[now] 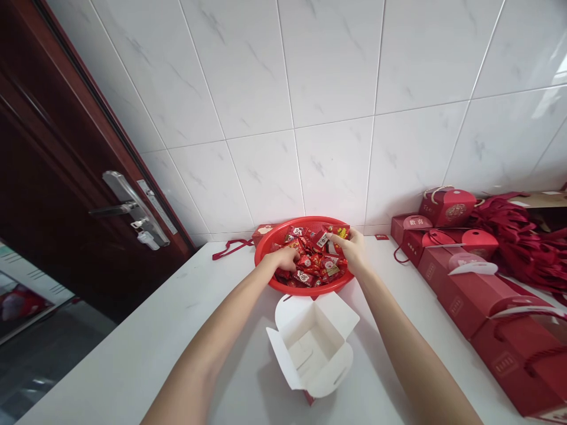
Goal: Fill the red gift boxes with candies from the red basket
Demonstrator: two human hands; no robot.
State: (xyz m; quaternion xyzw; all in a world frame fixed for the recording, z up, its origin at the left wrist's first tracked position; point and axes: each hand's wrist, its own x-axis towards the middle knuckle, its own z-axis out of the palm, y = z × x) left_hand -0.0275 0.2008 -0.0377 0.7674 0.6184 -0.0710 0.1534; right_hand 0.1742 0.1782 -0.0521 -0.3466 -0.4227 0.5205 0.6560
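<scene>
A red plastic basket (260, 260) full of wrapped candies (310, 260) in red and gold stands against the wall. My left hand (283, 258) reaches over its near left rim, fingers curled down among the candies; the fingertips and whatever they grip are hidden. At the right side of the basket, my right hand (352, 248) has its thumb and fingers closed on the edge of a red wrapped candy (322, 239) with white lettering. Between my forearms stands an open paper box (315, 345), white inside, its flaps folded outward. Nothing shows inside it.
Several closed red gift boxes (460, 283) with cord handles line the right of the white table (186, 330). Behind them lies a heap of dark red ribbon (527, 242). A red ribbon strip (230, 248) lies left of the basket. A brown door (66, 147) stands at the left.
</scene>
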